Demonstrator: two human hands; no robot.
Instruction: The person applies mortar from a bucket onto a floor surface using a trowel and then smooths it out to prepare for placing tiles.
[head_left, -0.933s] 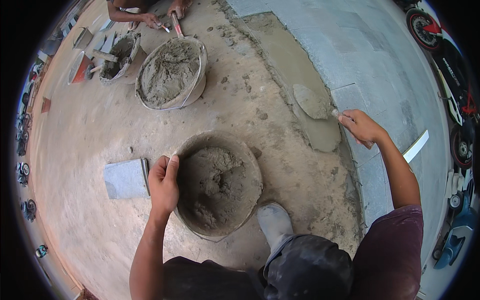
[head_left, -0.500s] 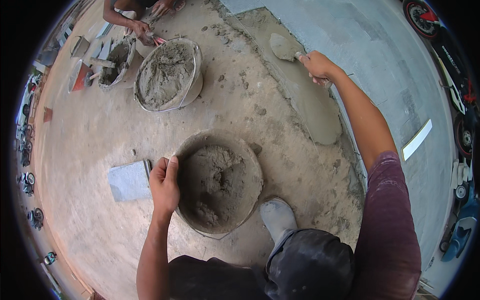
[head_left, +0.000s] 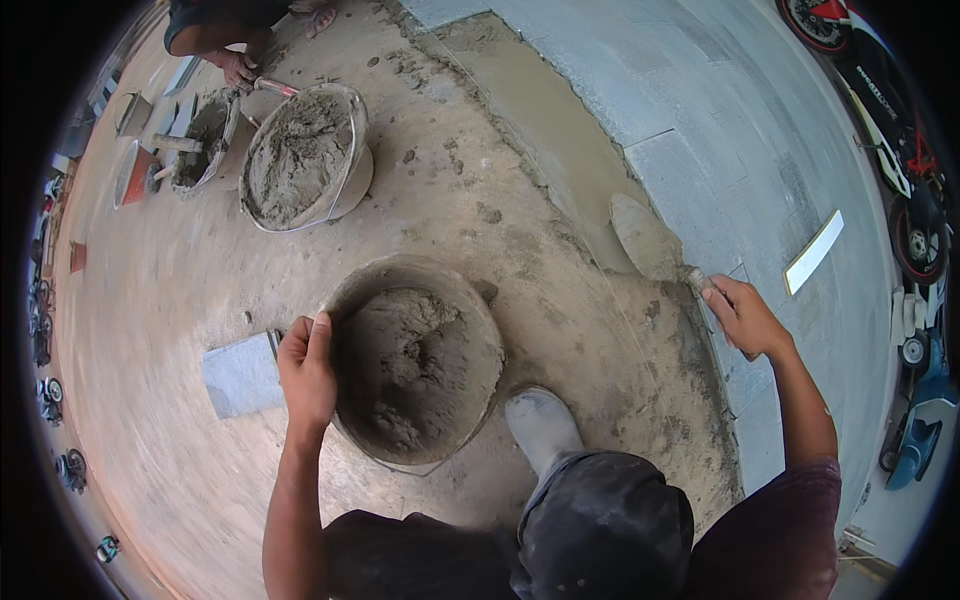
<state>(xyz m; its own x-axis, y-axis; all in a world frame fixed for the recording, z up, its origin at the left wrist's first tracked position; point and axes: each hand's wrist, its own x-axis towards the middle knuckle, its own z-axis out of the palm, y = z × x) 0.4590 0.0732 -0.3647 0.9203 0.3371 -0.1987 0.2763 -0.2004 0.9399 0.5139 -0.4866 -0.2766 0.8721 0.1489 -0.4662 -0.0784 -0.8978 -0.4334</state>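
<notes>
Three mortar containers point(head_left: 390, 274) — one rounded trowel point(head_left: 645, 237), one white strip point(head_left: 813, 252), one pale boot point(head_left: 540, 425)

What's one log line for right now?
left grip: holding bucket rim | right grip: holding trowel | trowel: at mortar strip

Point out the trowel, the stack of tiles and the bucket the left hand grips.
Trowel point(head_left: 643, 238): head view, middle of the blade.
Stack of tiles point(head_left: 241, 377): head view, top face.
Bucket point(head_left: 408, 273): head view, inner wall, far side.
</notes>
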